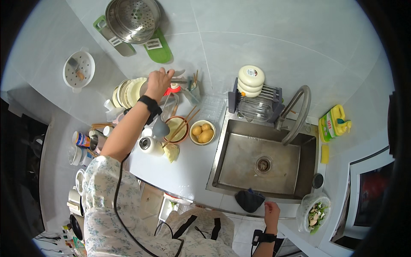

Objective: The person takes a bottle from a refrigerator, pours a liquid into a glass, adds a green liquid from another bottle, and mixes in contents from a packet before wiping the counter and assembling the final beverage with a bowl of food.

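Note:
My left hand (159, 84) is stretched to the back of the counter with its fingers curled. A steel utensil handle (179, 81) shows beside its fingers. Whether the hand grips it is hidden. Left of this hand stand upright cream plates (127, 93); to its right is a clear utensil holder (192, 93) with chopsticks. A grey ladle (160, 128) hangs below my wrist, near a bowl (176, 129) with wooden chopsticks across it. My right hand (272, 208), its fingers curled and nothing visible in them, is beside a dark cloth (249, 200) on the sink's front edge.
A bowl of potatoes (203, 132) stands left of the steel sink (221, 154). A white bottle (150, 146) and a cabbage piece (172, 152) lie nearby. The rack (276, 99), faucet (298, 112), yellow detergent jug (332, 123) and lined scrap bowl (303, 213) surround the sink.

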Motion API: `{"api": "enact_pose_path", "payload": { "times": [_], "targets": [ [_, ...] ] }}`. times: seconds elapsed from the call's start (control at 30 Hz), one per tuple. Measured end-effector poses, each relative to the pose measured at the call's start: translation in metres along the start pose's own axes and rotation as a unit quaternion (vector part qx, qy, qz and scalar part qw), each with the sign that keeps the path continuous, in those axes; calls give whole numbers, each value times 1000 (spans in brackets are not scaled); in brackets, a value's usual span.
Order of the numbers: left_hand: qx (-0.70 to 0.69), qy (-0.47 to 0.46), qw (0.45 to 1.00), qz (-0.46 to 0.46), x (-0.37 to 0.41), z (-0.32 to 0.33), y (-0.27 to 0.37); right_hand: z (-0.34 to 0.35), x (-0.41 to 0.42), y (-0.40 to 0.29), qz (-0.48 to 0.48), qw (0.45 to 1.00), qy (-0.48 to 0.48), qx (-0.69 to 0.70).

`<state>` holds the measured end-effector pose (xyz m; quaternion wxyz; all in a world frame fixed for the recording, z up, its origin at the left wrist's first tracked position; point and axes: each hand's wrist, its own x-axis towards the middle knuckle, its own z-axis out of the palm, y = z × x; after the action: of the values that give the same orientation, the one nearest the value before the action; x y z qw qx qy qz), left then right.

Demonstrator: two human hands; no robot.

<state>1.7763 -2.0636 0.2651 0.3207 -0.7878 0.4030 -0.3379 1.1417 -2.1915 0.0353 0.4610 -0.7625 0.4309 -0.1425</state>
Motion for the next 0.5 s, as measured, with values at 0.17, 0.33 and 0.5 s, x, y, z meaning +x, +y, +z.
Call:
{"api": "enact_pose_path", "payload": {
  "times": [0.17, 0.33, 0.5],
  "targets": [
    [46, -71, 996, 27, 52, 5, 26, 7, 2, -5, 15, 1000, -9, -4],
    [77, -96, 991, 54, 67, 26, 52, 8, -4, 3, 13, 1000, -18, -15],
    [12, -65, 994, 89, 71, 39, 32, -5, -10, 6, 39, 999, -3, -17]
  ]
}}
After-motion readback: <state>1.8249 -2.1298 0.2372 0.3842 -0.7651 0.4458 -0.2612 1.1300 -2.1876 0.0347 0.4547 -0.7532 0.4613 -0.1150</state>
